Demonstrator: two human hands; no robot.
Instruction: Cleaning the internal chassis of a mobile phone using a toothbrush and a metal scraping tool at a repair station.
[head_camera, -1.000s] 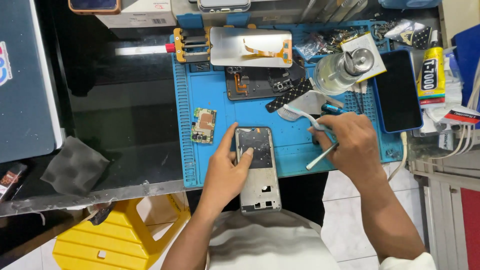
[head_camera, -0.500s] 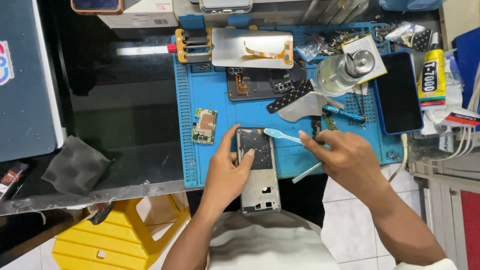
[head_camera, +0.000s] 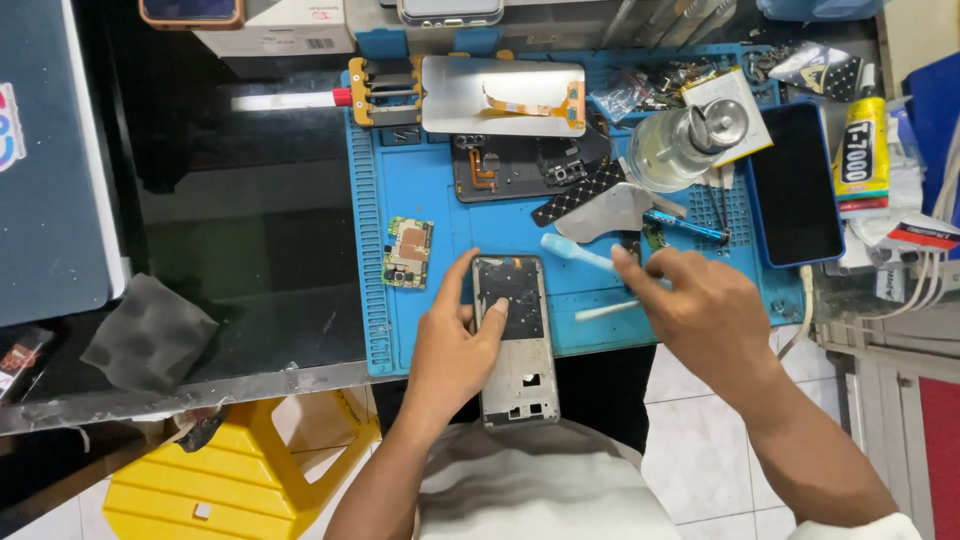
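The scene is bright and evenly lit from above, with no harsh shadows; the blue mat (head_camera: 420, 330) shows its colour cleanly and casts only a thin dark line along its near edge; the black glass tabletop (head_camera: 250, 230) reflects a soft grey sheen, and the silver panel (head_camera: 500, 95) at the top of the mat carries a pale glare; the clear bottle (head_camera: 690, 145) glints at its metal cap; focus is sharp across the mat, though the right hand (head_camera: 705, 305) is slightly smeared by motion, as is the light-blue brush (head_camera: 575, 250) it holds; straight lines bow a little toward the picture's edges; the yellow stool (head_camera: 230, 480) sits in dimmer light below the table.
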